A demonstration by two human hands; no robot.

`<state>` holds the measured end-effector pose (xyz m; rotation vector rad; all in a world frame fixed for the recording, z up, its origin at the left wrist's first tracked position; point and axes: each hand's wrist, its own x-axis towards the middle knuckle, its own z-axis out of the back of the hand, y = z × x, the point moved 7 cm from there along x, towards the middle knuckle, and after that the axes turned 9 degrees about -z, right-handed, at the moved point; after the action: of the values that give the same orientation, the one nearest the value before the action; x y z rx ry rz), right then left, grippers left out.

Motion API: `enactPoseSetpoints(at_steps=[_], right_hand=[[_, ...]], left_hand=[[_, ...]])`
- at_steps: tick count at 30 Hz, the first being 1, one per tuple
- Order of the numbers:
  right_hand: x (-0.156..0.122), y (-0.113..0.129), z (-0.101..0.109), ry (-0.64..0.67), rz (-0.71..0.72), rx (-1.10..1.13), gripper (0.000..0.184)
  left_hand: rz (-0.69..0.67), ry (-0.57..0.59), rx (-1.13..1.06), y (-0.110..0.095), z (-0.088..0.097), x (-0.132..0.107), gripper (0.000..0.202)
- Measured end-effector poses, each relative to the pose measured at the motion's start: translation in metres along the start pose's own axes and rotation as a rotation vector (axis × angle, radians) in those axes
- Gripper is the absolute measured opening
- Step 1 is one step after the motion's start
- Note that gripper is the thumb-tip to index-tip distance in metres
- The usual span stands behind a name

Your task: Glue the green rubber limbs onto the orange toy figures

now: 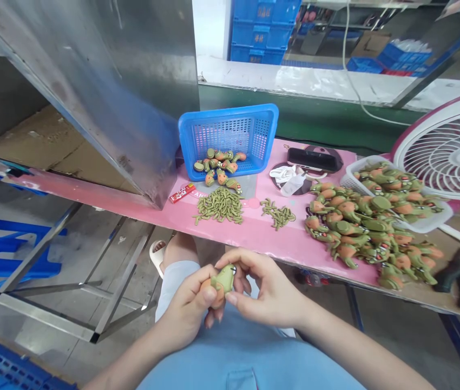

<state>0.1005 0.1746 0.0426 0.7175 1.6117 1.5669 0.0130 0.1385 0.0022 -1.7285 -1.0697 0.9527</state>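
Over my lap, my left hand [187, 311] and my right hand [264, 290] both grip one small green and orange toy figure [222, 281]. The left hand's fingers wrap its orange lower part. The right hand's thumb and fingers pinch its green head. On the pink table [250, 233] ahead lie two heaps of small green pieces [219, 207], the smaller heap [278, 214] to the right. Several more figures lie in a blue basket [228, 141].
A large pile of the same toy figures [368, 227] spills from a white basket [400, 187] at the right. A white fan [453, 154], dark pliers [459, 276], a black case [313, 158] and a red packet [182, 193] are on the table. A metal panel [108, 86] leans at left.
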Motion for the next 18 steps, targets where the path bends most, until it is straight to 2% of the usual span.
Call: enactPoseSetpoints(at_steps=[4,6,8,16,17,18], right_hand=[[0.002,-0.004,0.001,0.012,-0.035,0.005,0.019],[0.003,-0.007,0.004,-0.004,-0.049,0.003,0.014],[0.004,-0.008,0.007,-0.015,-0.042,0.017,0.016],[-0.001,0.003,0.004,-0.002,0.145,-0.081,0.019],[-0.001,0.002,0.007,-0.039,0.154,-0.093,0.018],[0.000,-0.001,0.016,-0.142,0.162,-0.099,0.017]], left_hand=[[0.002,0.017,0.024,-0.002,0.000,0.000,0.049],[0.009,0.025,-0.025,-0.001,-0.001,0.001,0.047],[0.022,0.031,-0.098,0.001,-0.004,0.003,0.048],[0.127,-0.018,-0.305,0.012,-0.008,0.006,0.055],[0.131,-0.016,-0.317,0.012,-0.008,0.005,0.055],[0.128,-0.027,-0.326,0.011,-0.007,0.005,0.055]])
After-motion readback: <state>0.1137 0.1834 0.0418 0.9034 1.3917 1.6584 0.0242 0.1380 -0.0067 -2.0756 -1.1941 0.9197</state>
